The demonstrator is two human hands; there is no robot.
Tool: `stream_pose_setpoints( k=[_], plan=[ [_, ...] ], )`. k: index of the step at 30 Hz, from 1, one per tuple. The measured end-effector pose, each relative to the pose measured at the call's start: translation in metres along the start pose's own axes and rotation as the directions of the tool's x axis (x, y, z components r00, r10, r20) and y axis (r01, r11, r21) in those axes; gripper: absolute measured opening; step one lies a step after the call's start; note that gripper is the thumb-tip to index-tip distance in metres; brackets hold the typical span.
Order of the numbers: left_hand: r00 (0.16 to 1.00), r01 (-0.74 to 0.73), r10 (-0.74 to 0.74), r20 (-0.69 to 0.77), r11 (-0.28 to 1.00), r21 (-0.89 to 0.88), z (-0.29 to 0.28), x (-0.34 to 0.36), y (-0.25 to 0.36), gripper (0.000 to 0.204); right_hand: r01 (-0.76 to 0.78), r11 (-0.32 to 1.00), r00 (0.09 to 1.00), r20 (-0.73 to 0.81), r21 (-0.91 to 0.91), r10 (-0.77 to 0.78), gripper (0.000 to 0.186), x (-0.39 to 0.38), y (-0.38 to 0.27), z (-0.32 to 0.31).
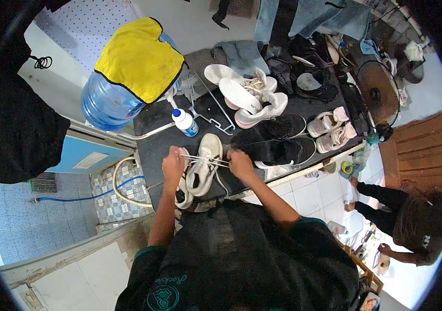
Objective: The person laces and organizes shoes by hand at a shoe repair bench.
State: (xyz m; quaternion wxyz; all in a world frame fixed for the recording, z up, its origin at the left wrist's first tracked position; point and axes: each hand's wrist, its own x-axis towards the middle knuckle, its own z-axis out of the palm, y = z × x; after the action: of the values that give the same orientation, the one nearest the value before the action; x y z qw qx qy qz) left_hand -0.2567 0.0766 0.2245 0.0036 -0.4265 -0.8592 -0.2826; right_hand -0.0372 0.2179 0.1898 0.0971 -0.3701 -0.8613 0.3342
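On the dark worktop, a cream sneaker (203, 168) lies toe away from me, beside its mate (182, 194) on the left. White laces (208, 160) stretch taut across the sneaker between my hands. My left hand (173, 165) is closed on the lace at the sneaker's left. At its right, my right hand (240, 165) pinches the other end. A loose lace hangs down the right of the sneaker. A white bottle with a blue cap (184, 123) stands just beyond, and black shoes (288, 145) lie to the right.
Water jug (112, 103) under yellow cloth (135, 57), hangers (210, 116), white shoes (247, 98), small pink-white sneakers (329, 129), fan (376, 96). Worktop edge (283, 178) runs before me. Hoses (78, 199) lie at left. Other people (412, 228) work low at right.
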Motion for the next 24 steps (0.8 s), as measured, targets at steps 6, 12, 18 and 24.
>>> stream_pose_setpoints(
  k=[6, 12, 18, 24],
  plan=[
    [0.899, 0.405, -0.395, 0.191, 0.582, -0.705, 0.008, -0.006, -0.007, 0.017, -0.019, 0.652, 0.991, -0.074, 0.758, 0.114, 0.015, -0.012, 0.014, 0.005],
    [0.997, -0.004, -0.004, -0.081, 0.996, -0.094, -0.010, -0.004, -0.033, 0.013, -0.220, 0.741, 0.952, -0.028, 0.635, 0.306, 0.008, -0.033, 0.037, -0.012],
    [0.866, 0.349, -0.481, 0.134, 0.391, -0.852, -0.015, 0.001, -0.025, 0.012, 0.035, 0.997, 0.928, -0.368, -0.070, -0.059, 0.028, -0.047, 0.017, -0.039],
    [0.902, 0.363, -0.404, 0.155, 0.511, -0.779, -0.020, -0.005, -0.049, 0.011, -0.116, -0.138, 0.829, 0.172, 0.984, 0.533, 0.011, -0.047, 0.005, -0.020]
  ],
)
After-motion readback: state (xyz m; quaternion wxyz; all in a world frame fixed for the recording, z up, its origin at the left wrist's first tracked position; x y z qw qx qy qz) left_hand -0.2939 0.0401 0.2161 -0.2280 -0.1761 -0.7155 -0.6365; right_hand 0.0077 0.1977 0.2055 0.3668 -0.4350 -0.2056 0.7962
